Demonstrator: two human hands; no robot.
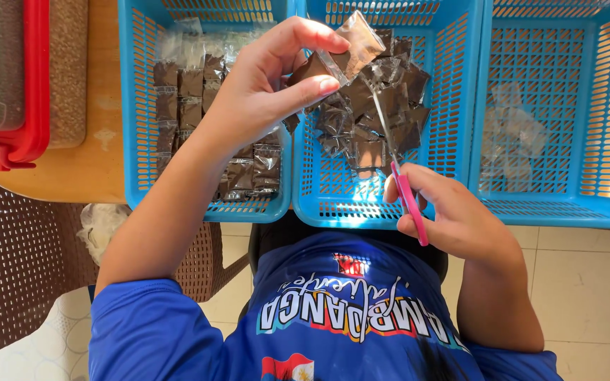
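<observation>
My left hand (270,77) pinches a small clear packet (347,49) filled with dark brown powder, held up over the gap between two blue baskets. My right hand (453,212) grips pink-handled scissors (400,166); the thin blades point up toward the packet's lower edge. The middle blue basket (333,204) holds a loose heap of the same brown packets (375,120). In the left blue basket (135,141), more brown packets (185,92) lie in neat rows.
The right blue basket (601,190) holds a few empty clear plastic pieces (513,134). A red crate (33,85) sits at the far left on the wooden tabletop (86,176). A brown woven chair (8,261) and tiled floor (587,282) lie below.
</observation>
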